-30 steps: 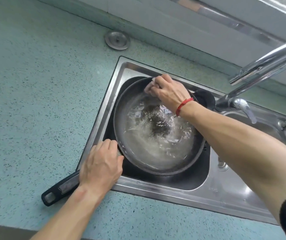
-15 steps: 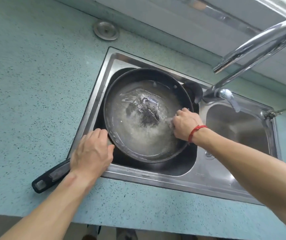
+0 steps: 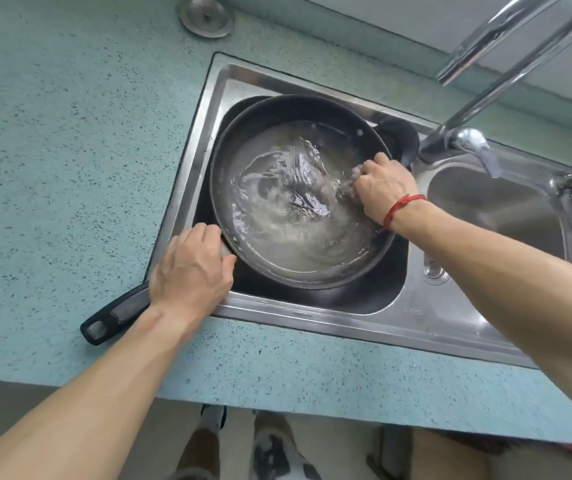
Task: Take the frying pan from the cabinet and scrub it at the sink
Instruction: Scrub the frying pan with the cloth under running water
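Head view. Frying pan (image 3: 243, 140): sitting in the left basin of the sink (image 3: 312, 318), holding churning, cloudy water (image 3: 277, 216).

Right hand (image 3: 383, 188): fingers curling into the water at the pan's right side. Splash is blurring them, so I cannot tell whether they are holding anything.

Left hand (image 3: 191, 268): clenching the pan's handle (image 3: 115, 315) beside the rim.

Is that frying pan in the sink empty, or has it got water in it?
It has water in it. A shiny, rippling pool covers the base of the frying pan, churned around the right hand.
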A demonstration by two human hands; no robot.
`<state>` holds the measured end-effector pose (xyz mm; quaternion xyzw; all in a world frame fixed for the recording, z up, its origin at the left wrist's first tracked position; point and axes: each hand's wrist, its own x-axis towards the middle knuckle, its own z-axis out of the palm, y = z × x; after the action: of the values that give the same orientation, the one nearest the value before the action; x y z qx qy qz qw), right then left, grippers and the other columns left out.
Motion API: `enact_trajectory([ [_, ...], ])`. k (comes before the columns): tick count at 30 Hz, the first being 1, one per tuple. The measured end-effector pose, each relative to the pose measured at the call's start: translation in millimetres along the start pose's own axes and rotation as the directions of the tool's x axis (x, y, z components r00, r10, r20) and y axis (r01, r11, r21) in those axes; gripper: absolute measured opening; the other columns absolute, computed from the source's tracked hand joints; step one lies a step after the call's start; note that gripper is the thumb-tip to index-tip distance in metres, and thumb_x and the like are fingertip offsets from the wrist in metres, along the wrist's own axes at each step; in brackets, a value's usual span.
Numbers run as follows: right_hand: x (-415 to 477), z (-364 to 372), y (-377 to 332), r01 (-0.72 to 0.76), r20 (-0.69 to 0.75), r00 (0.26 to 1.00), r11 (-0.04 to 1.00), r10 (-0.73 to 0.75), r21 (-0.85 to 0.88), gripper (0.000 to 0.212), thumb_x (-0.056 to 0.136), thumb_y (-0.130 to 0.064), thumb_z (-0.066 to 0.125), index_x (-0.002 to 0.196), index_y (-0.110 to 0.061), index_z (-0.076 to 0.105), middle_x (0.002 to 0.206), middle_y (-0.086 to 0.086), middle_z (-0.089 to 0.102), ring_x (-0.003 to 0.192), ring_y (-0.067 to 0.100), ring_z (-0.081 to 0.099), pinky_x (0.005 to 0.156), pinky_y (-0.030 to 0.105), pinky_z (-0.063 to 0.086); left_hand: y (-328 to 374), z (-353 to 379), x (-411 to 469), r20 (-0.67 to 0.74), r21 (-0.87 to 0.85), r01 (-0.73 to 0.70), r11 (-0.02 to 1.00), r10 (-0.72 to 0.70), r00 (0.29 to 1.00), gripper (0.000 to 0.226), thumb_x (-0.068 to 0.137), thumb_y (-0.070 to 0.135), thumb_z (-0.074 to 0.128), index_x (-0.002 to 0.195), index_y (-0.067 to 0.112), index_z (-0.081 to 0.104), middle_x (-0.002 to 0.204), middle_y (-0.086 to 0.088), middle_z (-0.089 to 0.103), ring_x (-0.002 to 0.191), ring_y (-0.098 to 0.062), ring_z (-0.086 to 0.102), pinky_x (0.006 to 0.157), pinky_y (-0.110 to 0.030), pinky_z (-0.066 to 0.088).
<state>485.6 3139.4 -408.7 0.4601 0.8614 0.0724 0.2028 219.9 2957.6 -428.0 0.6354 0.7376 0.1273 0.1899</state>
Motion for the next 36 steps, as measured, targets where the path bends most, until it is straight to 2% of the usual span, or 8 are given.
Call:
enact_trajectory([
  [5,-38.5,-0.4,-16.2,-0.041,0.120,0.992,0.998,0.036,0.037,0.028,0.093,-0.032,0.051,0.099,-0.015,0.073,0.102,0.008,0.067,0.100,0.029,0.056,0.083,0.036,0.048,0.1,0.1,-1.6,-0.003,0.020,0.003,1.000,-0.003,1.000,0.016,0.087,0.026,0.060,0.083,0.016,0.049,0.083,0.000,0.052,0.077,-0.022,0.049,0.075,-0.039,0.045],
  [12,-67.6,-31.1,-69.7,-0.217,0.422,0.906,0.893,0.033,0.395,0.038,0.081,-0.045,0.052,0.075,-0.013,0.071,0.077,0.007,0.073,0.075,0.029,0.069,0.074,0.030,0.058,5.1,-4.0,-2.6,-0.029,0.031,-0.009,0.999,0.009,1.000,0.018,0.088,0.025,0.063,0.089,0.012,0.051,0.082,-0.001,0.048,0.075,-0.020,0.044,0.070,-0.032,0.037],
  [14,-67.9,-39.3,-89.2,-0.225,0.447,0.893,0.815,-0.047,0.534,0.035,0.083,-0.045,0.055,0.090,-0.017,0.076,0.088,0.001,0.076,0.082,0.022,0.072,0.081,0.031,0.059,4.9,-4.0,-2.5,-0.025,0.031,-0.011,0.999,0.012,1.000,0.018,0.088,0.025,0.063,0.089,0.012,0.051,0.083,-0.002,0.050,0.075,-0.020,0.045,0.069,-0.032,0.038],
  [18,-59.0,-46.2,-121.4,-0.210,0.352,0.928,0.607,-0.123,0.766,0.037,0.089,-0.031,0.065,0.124,-0.018,0.069,0.116,-0.002,0.073,0.105,0.009,0.068,0.088,0.008,0.043,4.8,-5.4,-3.1,-0.014,0.034,-0.004,0.999,0.005,1.000,0.018,0.088,0.026,0.062,0.088,0.013,0.050,0.084,-0.004,0.053,0.077,-0.022,0.049,0.071,-0.037,0.044],
  [21,-50.8,-40.9,-131.5,-0.169,0.275,0.955,0.563,-0.108,0.809,0.038,0.089,-0.024,0.067,0.125,-0.017,0.068,0.117,0.001,0.073,0.106,0.010,0.068,0.096,0.014,0.046,4.6,-5.4,-3.1,-0.015,0.049,-0.012,0.999,0.013,1.000,0.016,0.089,0.026,0.060,0.088,0.014,0.049,0.084,-0.002,0.051,0.077,-0.020,0.047,0.072,-0.035,0.043],
  [25,-48.1,-28.5,-116.9,-0.155,0.294,0.950,0.658,-0.105,0.737,0.024,0.089,-0.027,0.065,0.108,-0.018,0.077,0.099,0.002,0.077,0.094,0.016,0.072,0.086,0.028,0.056,3.8,-4.2,-2.2,-0.011,0.041,-0.015,0.999,0.015,1.000,0.016,0.090,0.026,0.059,0.089,0.014,0.049,0.085,-0.002,0.051,0.078,-0.021,0.049,0.073,-0.036,0.044],
  [29,-46.0,-17.7,-83.9,-0.177,0.377,0.925,0.830,-0.042,0.528,0.016,0.084,-0.017,0.061,0.085,-0.020,0.076,0.069,-0.003,0.068,0.069,0.018,0.064,0.064,0.021,0.044,4.3,-3.4,-2.6,-0.009,0.037,-0.005,0.999,0.006,1.000,0.016,0.090,0.026,0.059,0.089,0.014,0.050,0.084,-0.001,0.052,0.077,-0.021,0.050,0.070,-0.037,0.046],
  [36,-39.6,-6.2,-36.4,-0.117,0.285,0.957,0.967,0.049,0.226,0.021,0.091,-0.026,0.058,0.104,-0.017,0.072,0.108,0.010,0.063,0.108,0.031,0.057,0.082,0.036,0.047,3.5,-3.3,-2.7,-0.022,0.049,-0.021,0.999,0.022,1.000,0.013,0.090,0.024,0.060,0.089,0.013,0.052,0.083,-0.001,0.053,0.076,-0.020,0.049,0.069,-0.033,0.044],
])
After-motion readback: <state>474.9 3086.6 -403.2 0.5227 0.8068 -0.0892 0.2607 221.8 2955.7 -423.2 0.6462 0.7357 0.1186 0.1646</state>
